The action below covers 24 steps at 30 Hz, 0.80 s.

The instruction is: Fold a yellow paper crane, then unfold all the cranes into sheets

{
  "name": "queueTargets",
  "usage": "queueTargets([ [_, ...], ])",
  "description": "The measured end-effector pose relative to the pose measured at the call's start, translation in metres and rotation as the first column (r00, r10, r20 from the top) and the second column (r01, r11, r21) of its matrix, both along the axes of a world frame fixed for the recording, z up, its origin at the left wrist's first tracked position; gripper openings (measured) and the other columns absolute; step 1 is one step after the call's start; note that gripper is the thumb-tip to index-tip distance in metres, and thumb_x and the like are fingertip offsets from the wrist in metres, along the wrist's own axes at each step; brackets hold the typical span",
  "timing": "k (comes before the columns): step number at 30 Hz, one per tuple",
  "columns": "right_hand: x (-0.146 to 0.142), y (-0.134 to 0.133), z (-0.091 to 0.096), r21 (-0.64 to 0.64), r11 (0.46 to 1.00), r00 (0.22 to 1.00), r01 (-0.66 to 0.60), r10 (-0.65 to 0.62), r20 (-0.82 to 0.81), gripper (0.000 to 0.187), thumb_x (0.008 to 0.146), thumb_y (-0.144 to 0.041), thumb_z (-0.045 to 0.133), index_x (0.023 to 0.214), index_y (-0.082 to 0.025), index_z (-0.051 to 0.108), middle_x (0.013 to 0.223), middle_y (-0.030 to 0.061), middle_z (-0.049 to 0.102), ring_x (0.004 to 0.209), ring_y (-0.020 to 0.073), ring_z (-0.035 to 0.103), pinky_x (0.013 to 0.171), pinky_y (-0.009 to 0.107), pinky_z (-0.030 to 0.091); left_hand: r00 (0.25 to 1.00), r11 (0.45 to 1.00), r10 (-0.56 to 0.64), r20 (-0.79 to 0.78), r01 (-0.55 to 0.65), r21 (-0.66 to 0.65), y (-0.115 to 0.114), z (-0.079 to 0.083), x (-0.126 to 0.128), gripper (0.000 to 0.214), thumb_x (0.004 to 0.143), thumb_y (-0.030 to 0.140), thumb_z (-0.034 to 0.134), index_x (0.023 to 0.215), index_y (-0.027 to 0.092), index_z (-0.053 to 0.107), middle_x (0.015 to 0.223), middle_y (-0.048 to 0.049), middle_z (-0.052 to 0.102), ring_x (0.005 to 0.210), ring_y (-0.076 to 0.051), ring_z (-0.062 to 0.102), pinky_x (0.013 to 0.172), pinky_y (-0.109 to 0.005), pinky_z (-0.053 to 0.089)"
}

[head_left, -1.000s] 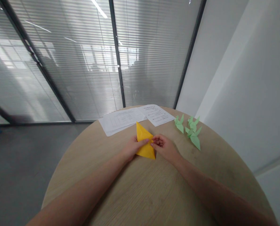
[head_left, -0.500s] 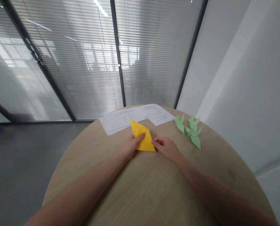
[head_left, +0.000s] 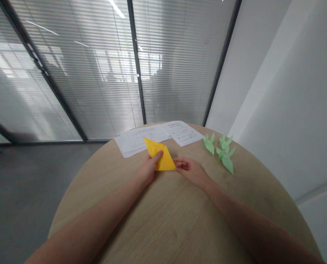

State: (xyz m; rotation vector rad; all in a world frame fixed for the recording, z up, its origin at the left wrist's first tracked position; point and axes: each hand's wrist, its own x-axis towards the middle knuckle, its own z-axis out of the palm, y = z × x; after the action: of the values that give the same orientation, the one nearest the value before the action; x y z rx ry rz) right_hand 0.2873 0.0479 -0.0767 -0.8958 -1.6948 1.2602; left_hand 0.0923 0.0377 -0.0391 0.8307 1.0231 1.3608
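A yellow folded paper [head_left: 163, 159], shaped like a kite, lies flat on the round wooden table [head_left: 179, 227]. My left hand [head_left: 147, 169] rests on its left side with the thumb pressed on top and fingers closed against the paper. My right hand [head_left: 189, 170] sits at the paper's right corner, fingers curled and pinching that tip. Both forearms stretch across the table toward the paper.
Two white printed sheets [head_left: 141, 139] lie at the table's far edge behind the yellow paper. Several green origami cranes [head_left: 223, 154] stand to the right of my right hand. A glass wall with blinds is beyond; a white wall is on the right.
The yellow paper has turned counter-clockwise and slid left and away; its long point now aims far left. Both hands moved with it.
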Motion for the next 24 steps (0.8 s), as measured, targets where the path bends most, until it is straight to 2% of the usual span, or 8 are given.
queueTargets([
  [4, 0.002, 0.000, 0.001, 0.003, 0.994, 0.994, 0.106, -0.106, -0.009, 0.039, 0.079, -0.023, 0.060, 0.118, -0.025, 0.068, 0.093, 0.0017, 0.070, 0.074, 0.0150, 0.063, 0.069, 0.029, 0.051, 0.999, 0.999, -0.044, -0.023, 0.045, 0.010, -0.002, 0.001, 0.000, 0.032, 0.083, 0.036, 0.076, 0.104, 0.013, 0.069, 0.110, -0.0161, 0.076, 0.088, -0.024, 0.074, 0.078, -0.032, 0.059],
  [7, 0.004, -0.003, 0.006, -0.057, 0.987, 0.988, 0.149, -0.151, -0.036, 0.037, 0.086, -0.031, 0.056, 0.120, -0.024, 0.068, 0.094, 0.0040, 0.070, 0.069, 0.0151, 0.060, 0.061, 0.028, 0.048, 0.973, 0.979, -0.203, -0.114, 0.204, -0.010, -0.006, 0.002, -0.001, 0.039, 0.079, 0.040, 0.078, 0.105, 0.011, 0.070, 0.109, -0.0173, 0.076, 0.085, -0.025, 0.074, 0.078, -0.034, 0.058],
  [10, 0.005, -0.007, 0.014, -0.063, 0.990, 0.991, 0.128, -0.131, -0.040, 0.035, 0.091, -0.045, 0.055, 0.113, -0.023, 0.071, 0.094, 0.0061, 0.072, 0.076, 0.0184, 0.063, 0.064, 0.030, 0.050, 0.904, 0.937, -0.345, -0.252, 0.347, -0.040, -0.012, 0.004, -0.001, 0.043, 0.077, 0.043, 0.080, 0.105, 0.011, 0.072, 0.105, -0.0161, 0.077, 0.082, -0.024, 0.073, 0.076, -0.034, 0.056],
  [14, 0.006, -0.011, 0.022, -0.007, 0.999, 0.998, 0.051, -0.051, 0.028, 0.031, 0.087, -0.049, 0.062, 0.099, -0.023, 0.075, 0.091, 0.0044, 0.074, 0.081, 0.0202, 0.065, 0.072, 0.032, 0.050, 0.816, 0.894, -0.433, -0.384, 0.443, -0.068, -0.015, 0.003, -0.001, 0.041, 0.081, 0.049, 0.074, 0.099, 0.012, 0.074, 0.097, -0.0133, 0.078, 0.078, -0.023, 0.071, 0.069, -0.031, 0.053],
  [18, 0.006, -0.011, 0.022, -0.015, 0.999, 0.997, 0.052, -0.051, 0.054, 0.027, 0.083, -0.049, 0.066, 0.085, -0.022, 0.072, 0.082, 0.0032, 0.071, 0.075, 0.0186, 0.062, 0.069, 0.031, 0.048, 0.792, 0.893, -0.436, -0.428, 0.439, -0.097, -0.013, 0.001, -0.001, 0.041, 0.085, 0.052, 0.068, 0.094, 0.013, 0.074, 0.090, -0.0121, 0.078, 0.073, -0.021, 0.069, 0.064, -0.029, 0.050],
  [24, 0.004, -0.007, 0.016, -0.107, 0.985, 0.990, 0.133, -0.137, -0.029, 0.030, 0.080, -0.051, 0.068, 0.082, -0.022, 0.066, 0.078, 0.0027, 0.069, 0.067, 0.0174, 0.061, 0.061, 0.029, 0.048, 0.848, 0.924, -0.361, -0.388, 0.382, -0.026, -0.008, 0.001, -0.001, 0.034, 0.084, 0.046, 0.069, 0.095, 0.014, 0.075, 0.092, -0.0099, 0.078, 0.071, -0.019, 0.068, 0.067, -0.029, 0.050],
])
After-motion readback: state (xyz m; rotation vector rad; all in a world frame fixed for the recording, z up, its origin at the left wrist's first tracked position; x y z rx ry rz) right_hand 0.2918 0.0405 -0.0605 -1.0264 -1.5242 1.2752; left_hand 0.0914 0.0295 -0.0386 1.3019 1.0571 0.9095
